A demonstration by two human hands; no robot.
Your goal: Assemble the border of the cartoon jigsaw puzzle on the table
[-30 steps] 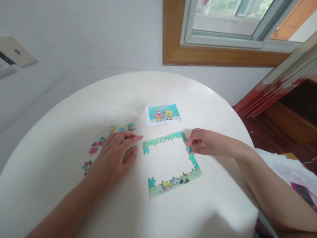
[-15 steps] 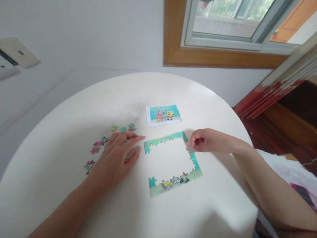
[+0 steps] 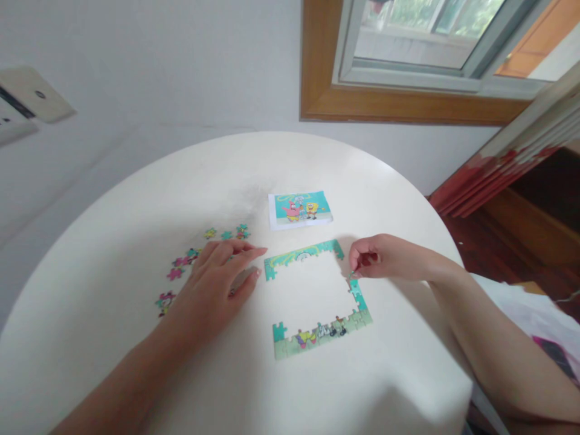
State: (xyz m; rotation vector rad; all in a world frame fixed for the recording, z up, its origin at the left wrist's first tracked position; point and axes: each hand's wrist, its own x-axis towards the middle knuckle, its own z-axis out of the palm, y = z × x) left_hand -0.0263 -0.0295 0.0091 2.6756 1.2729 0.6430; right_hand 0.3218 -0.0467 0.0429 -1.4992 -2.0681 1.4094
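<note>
A partly joined jigsaw border (image 3: 312,341) in teal and pale green lies on the white table, with gaps along its left side and at its upper right. At the gap on the right, my right hand (image 3: 374,257) is closed in a pinch on a small teal puzzle piece (image 3: 352,275), mostly hidden by the fingertips, touching or just over the border's right strip. My left hand (image 3: 222,275) rests left of the border, fingers stretched out and slightly apart. Loose puzzle pieces (image 3: 174,273) lie beside and partly beneath it.
A picture card (image 3: 301,209) with the cartoon scene lies behind the border. The round white table (image 3: 208,386) meets the wall below a wood-framed window (image 3: 408,106). Papers (image 3: 512,308) and a red-and-white curtain (image 3: 480,175) are at the right.
The view has shifted very slightly. My right hand stays at the border's right side with its pinch tilted a little; my left hand has not visibly moved.
</note>
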